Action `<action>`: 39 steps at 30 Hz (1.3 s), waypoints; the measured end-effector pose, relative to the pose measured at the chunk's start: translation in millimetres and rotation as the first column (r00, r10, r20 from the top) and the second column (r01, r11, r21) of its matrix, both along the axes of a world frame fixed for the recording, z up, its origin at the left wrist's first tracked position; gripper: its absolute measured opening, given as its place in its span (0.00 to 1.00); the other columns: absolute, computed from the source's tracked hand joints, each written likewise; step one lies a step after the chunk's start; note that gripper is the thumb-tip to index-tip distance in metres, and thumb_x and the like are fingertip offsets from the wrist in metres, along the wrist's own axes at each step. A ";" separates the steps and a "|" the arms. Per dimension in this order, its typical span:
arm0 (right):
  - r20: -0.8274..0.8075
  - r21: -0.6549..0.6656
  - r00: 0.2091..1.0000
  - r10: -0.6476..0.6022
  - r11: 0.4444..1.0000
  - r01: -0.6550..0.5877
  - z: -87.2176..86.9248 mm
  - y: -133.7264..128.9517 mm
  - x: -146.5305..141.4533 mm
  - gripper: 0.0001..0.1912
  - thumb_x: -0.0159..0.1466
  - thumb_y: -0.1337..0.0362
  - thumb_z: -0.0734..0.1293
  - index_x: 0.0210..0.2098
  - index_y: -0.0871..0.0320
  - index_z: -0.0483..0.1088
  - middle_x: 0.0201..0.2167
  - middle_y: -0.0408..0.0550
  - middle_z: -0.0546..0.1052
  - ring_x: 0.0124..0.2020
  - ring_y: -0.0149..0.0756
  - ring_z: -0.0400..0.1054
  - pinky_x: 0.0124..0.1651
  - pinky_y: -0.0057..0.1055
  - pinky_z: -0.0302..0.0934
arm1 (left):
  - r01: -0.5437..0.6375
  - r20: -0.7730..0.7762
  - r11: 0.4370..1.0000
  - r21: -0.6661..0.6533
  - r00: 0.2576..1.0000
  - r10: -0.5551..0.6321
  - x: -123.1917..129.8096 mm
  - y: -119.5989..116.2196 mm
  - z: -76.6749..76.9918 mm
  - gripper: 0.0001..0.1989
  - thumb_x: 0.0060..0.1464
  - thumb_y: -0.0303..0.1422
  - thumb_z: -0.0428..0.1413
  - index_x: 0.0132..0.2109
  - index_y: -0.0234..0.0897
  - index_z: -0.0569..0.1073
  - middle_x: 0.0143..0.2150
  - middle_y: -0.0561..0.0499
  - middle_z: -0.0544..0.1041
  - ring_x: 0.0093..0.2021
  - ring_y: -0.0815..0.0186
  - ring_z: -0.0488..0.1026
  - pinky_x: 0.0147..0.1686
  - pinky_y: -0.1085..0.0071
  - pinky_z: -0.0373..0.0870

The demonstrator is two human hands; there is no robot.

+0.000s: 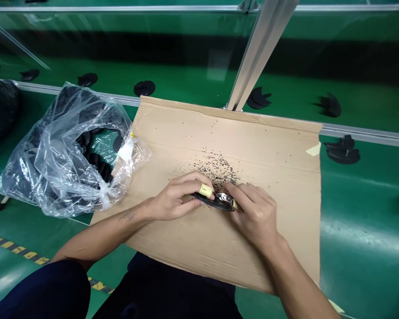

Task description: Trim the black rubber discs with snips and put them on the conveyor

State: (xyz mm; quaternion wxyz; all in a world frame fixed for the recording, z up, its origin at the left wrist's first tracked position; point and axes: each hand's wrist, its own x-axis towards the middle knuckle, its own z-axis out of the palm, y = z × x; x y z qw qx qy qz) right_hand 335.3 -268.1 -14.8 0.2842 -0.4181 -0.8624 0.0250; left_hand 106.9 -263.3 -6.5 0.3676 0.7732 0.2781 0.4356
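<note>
**Two-Handed Hold of Black Part and Metal Cutter**

Clock positions are read from the black part [219,206], with 12 o'clock directed away from the person. The part is held at the centre of the work area, above the cardboard sheet [286,230].

Left hand [176,199], 9 o'clock: the digits are closed and pinch the rim of the part. One digit carries a yellow wrap [205,190], probably as protection against rubbing. This grip appears to steady the part and leave its opposite end accessible.

Right hand [256,210], 3 o'clock: the fingers are curled around a plier-like metal cutter [224,197], its head at the part. The grip hides the handles; whether the cutting edges are closed cannot be told.

Black scraps [222,168] lie scattered at 12 o'clock. The cardboard presumably serves to catch them and shield the green surface.

A clear plastic bag [56,177] containing black pieces [101,166] rests at 9 to 10 o'clock, apparently within left-hand reach. A loose black piece [344,150] lies between 2 and 3 o'clock, off the sheet and outside the scrap area.
</note>
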 end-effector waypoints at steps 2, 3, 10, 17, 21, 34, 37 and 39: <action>0.001 0.005 1.000 0.001 1.000 -0.001 0.5 -0.2 0.0 0.15 0.65 0.75 0.61 0.46 0.58 0.76 0.27 0.45 0.76 0.29 0.34 0.66 0.34 0.32 0.57 | 0.008 0.001 1.000 0.005 1.000 -0.008 -0.2 0.5 0.2 0.06 0.61 0.23 0.58 0.45 0.33 0.76 0.43 0.43 0.77 0.45 0.64 0.76 0.44 0.68 0.77; 0.003 0.008 1.000 0.001 1.000 -0.001 0.8 -0.3 0.0 0.15 0.66 0.75 0.61 0.46 0.59 0.76 0.27 0.45 0.76 0.29 0.34 0.66 0.34 0.32 0.58 | 0.013 -0.001 1.000 0.008 1.000 -0.013 -0.3 0.7 0.5 0.06 0.61 0.23 0.58 0.45 0.32 0.76 0.43 0.43 0.77 0.45 0.64 0.76 0.44 0.68 0.77; 0.037 0.022 0.999 0.000 1.000 -0.001 2.3 -0.1 1.3 0.14 0.67 0.74 0.60 0.45 0.59 0.76 0.25 0.45 0.77 0.27 0.32 0.66 0.34 0.30 0.58 | 0.048 -0.041 0.999 0.006 0.998 -0.048 -2.1 1.5 1.4 0.10 0.62 0.23 0.57 0.50 0.35 0.75 0.44 0.44 0.76 0.45 0.64 0.75 0.43 0.68 0.76; 0.046 -0.010 0.999 0.022 1.000 -0.022 0.7 -1.7 2.6 0.14 0.66 0.74 0.60 0.44 0.59 0.75 0.26 0.45 0.78 0.26 0.33 0.67 0.33 0.30 0.58 | 0.093 -0.118 0.995 0.047 0.989 -0.087 -5.7 1.2 -2.2 0.15 0.62 0.21 0.55 0.54 0.36 0.75 0.46 0.44 0.74 0.46 0.64 0.73 0.44 0.69 0.75; 0.051 -0.053 0.998 0.030 0.998 -0.027 0.0 -3.2 3.3 0.14 0.66 0.74 0.61 0.45 0.58 0.75 0.28 0.45 0.79 0.27 0.32 0.69 0.33 0.29 0.58 | 0.088 -0.119 0.995 0.052 0.990 -0.081 -4.8 1.1 -3.3 0.15 0.63 0.23 0.55 0.55 0.36 0.74 0.45 0.44 0.74 0.46 0.64 0.74 0.44 0.69 0.75; 0.118 -0.029 0.989 -0.088 0.995 0.092 -3.5 -0.7 2.2 0.14 0.63 0.72 0.62 0.47 0.59 0.74 0.31 0.49 0.78 0.32 0.39 0.67 0.37 0.34 0.58 | 0.036 -0.232 0.989 0.146 0.973 -0.001 -1.6 -3.0 -5.4 0.19 0.63 0.24 0.55 0.60 0.34 0.70 0.47 0.42 0.75 0.46 0.63 0.74 0.44 0.67 0.77; 0.040 -0.102 0.992 -0.120 0.987 0.123 -3.5 0.4 2.6 0.15 0.64 0.72 0.62 0.48 0.59 0.74 0.32 0.50 0.78 0.33 0.40 0.69 0.37 0.35 0.60 | -0.059 -0.172 0.993 0.103 0.982 0.076 -1.4 -1.9 -4.2 0.15 0.62 0.26 0.56 0.56 0.33 0.72 0.46 0.43 0.75 0.46 0.63 0.74 0.44 0.68 0.76; -0.104 -0.180 0.986 -0.129 0.978 0.109 -0.9 1.8 2.7 0.13 0.66 0.70 0.63 0.48 0.58 0.74 0.34 0.51 0.79 0.34 0.40 0.70 0.37 0.35 0.62 | -0.158 -0.130 0.987 0.012 0.979 0.158 -2.1 0.2 -3.6 0.10 0.62 0.28 0.58 0.50 0.33 0.75 0.42 0.45 0.76 0.42 0.65 0.73 0.40 0.70 0.74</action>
